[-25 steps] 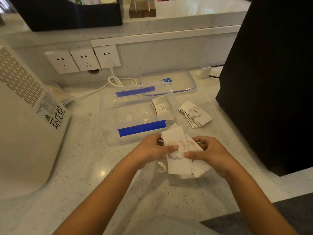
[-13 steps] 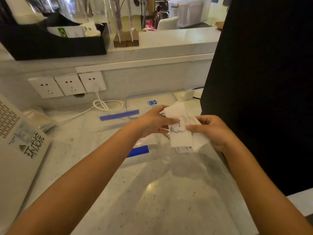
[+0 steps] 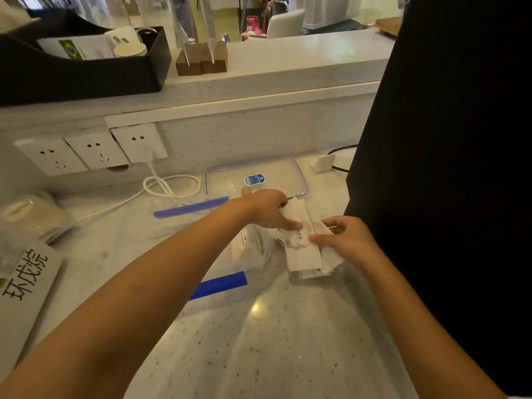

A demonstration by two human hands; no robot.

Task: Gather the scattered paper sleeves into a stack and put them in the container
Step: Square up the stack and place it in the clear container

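Right now the job looks partly done. Both hands hold a bunch of paper sleeves just above the counter, close to its right side by the big dark thing. The left hand has its fingers closed on the top end of the bunch, with the thumb pressed on the front. The right hand pinches the right side of the bunch between thumb and fingers. The sleeves are not lined up yet; some edges stick out at the bottom and on the right.

The clear container sits on the counter just to the left of the bunch, partly under the left arm. It has blue clips on its near and far sides. At least one sleeve looks to be inside it already. A few more sleeve edges peek out behind the bunch, so some may be left to pick up. The clear lid lies near the back edge, by the wall.

I think what is left is to tidy the bunch, grab any last sleeves, and put them all in the container.
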